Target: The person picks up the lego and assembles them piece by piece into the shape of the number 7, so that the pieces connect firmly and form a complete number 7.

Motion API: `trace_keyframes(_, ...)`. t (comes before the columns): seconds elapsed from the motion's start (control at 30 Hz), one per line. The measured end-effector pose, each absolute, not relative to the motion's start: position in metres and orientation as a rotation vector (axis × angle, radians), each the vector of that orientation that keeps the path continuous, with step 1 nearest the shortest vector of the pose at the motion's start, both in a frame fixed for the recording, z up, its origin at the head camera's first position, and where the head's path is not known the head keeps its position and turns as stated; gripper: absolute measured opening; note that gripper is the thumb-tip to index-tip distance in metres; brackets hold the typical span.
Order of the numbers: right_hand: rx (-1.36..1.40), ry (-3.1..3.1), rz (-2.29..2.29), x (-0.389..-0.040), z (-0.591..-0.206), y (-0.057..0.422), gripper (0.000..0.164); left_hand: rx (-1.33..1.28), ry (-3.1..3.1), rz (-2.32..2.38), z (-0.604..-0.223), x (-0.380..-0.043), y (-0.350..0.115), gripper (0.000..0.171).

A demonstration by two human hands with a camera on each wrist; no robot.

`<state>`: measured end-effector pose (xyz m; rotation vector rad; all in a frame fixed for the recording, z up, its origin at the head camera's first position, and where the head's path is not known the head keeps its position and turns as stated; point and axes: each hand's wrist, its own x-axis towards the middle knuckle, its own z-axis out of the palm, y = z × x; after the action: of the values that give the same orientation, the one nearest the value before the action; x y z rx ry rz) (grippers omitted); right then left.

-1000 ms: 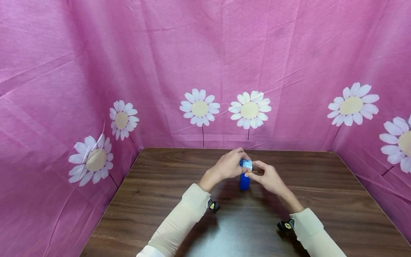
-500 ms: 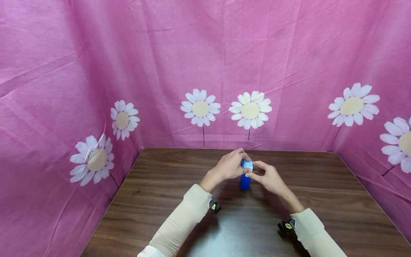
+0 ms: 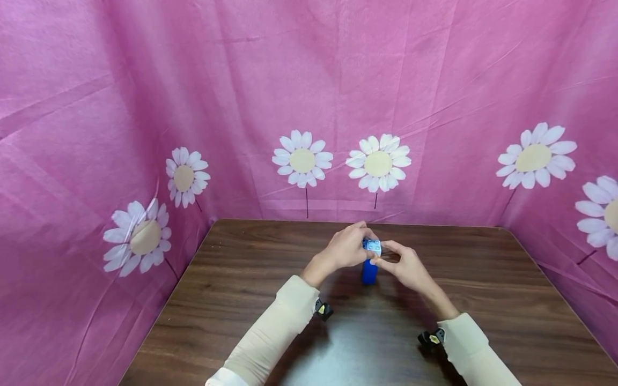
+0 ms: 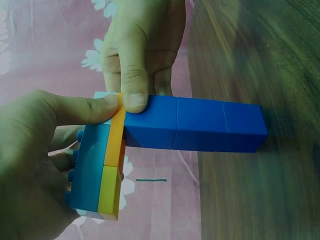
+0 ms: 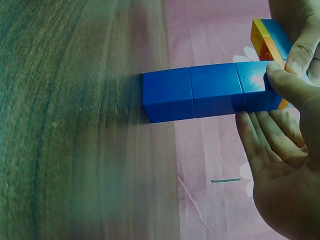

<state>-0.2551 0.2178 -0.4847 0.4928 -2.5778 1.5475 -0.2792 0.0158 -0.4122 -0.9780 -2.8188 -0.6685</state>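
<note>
A tower of toy building bricks point(image 3: 369, 272) stands upright on the table, with three blue bricks point(image 4: 197, 122) stacked in its column. Across its top sit an orange piece point(image 4: 116, 135) and a yellow piece point(image 4: 108, 190), under a blue brick point(image 4: 90, 165) that overhangs toward the left. A light blue studded brick point(image 3: 373, 246) shows on top in the head view. My left hand point(image 3: 344, 249) grips these upper bricks, thumb on the near side. My right hand point(image 3: 409, 268) pinches the tower around the topmost blue brick, its thumb close to the left thumb.
The brown wooden table point(image 3: 232, 300) extends around the tower. Behind and beside it hangs a pink curtain point(image 3: 232, 80) with white daisies. A small black wrist camera point(image 3: 323, 310) sits at the left cuff, and another black camera point(image 3: 428, 339) at the right cuff.
The head view has shifted very slightly. Both hands keep their hold on the bricks, and the tower stays in place.
</note>
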Motion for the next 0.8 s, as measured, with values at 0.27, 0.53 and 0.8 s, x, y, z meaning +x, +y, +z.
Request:
trace_keyframes(0.27, 0.504, -2.564, 1.549, -0.2565, -0.4868, 0.2189, 0.036, -0.962, -2.806, -0.696, -0.4134, -0.2779, 0.0156, 0.030)
trace_keyframes(0.53, 0.533, -2.532, 1.553, -0.2577, -0.4871, 0.2189, 0.031, -0.965, -2.793, -0.688, -0.4125, -0.2785, 0.0157, 0.028)
trace_keyframes(0.8, 0.532, -2.542, 1.575, -0.2585, -0.4863, 0.2204, 0.025, -0.977, -2.829, -0.671, -0.4095, -0.2787, 0.0173, 0.028)
